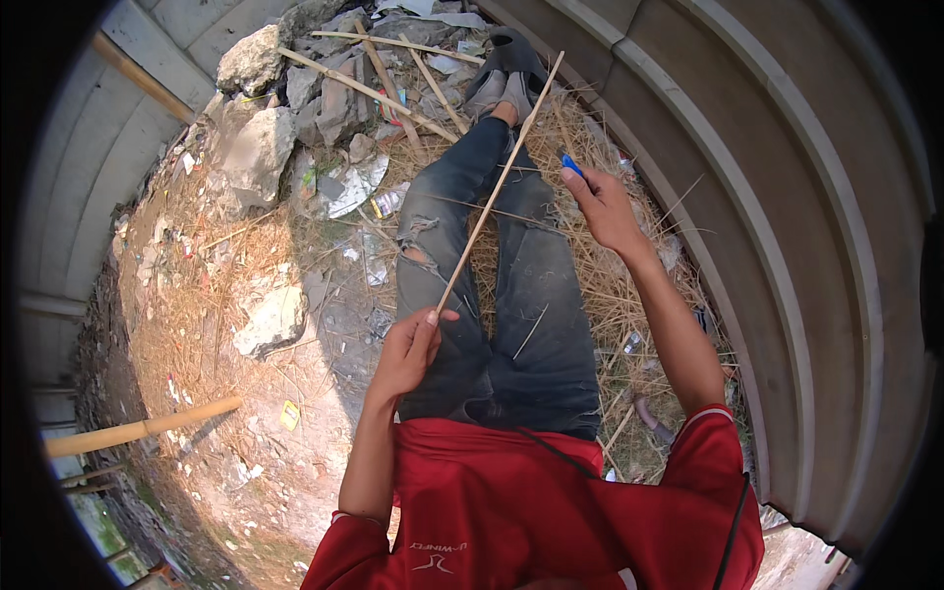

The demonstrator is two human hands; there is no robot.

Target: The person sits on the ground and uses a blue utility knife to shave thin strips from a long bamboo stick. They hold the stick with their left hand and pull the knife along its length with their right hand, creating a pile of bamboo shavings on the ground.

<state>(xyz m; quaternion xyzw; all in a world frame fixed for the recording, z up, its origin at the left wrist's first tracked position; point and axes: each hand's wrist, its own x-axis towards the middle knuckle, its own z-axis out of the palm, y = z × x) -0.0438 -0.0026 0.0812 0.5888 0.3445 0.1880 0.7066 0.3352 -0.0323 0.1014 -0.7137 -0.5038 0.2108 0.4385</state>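
A long, thin bamboo stick (500, 182) slants up and away over my outstretched legs. My left hand (406, 351) is closed on its near end, thumb along the stick. Off to the right, clear of the stick, my right hand (607, 208) grips a small blue-handled tool (570, 165). Most of that tool is hidden in the fingers, and its working end is too small to make out. My torn dark jeans (536, 265) lie beneath the stick, with a thin sliver (531, 331) resting on one thigh.
Several bamboo sticks (369, 90) lie past my feet among broken concrete chunks (258, 147). Straw-like shavings (629, 295) cover the ground beside my legs. A corrugated metal wall (757, 197) curves close on the right. A bamboo pole (147, 427) juts in from the left.
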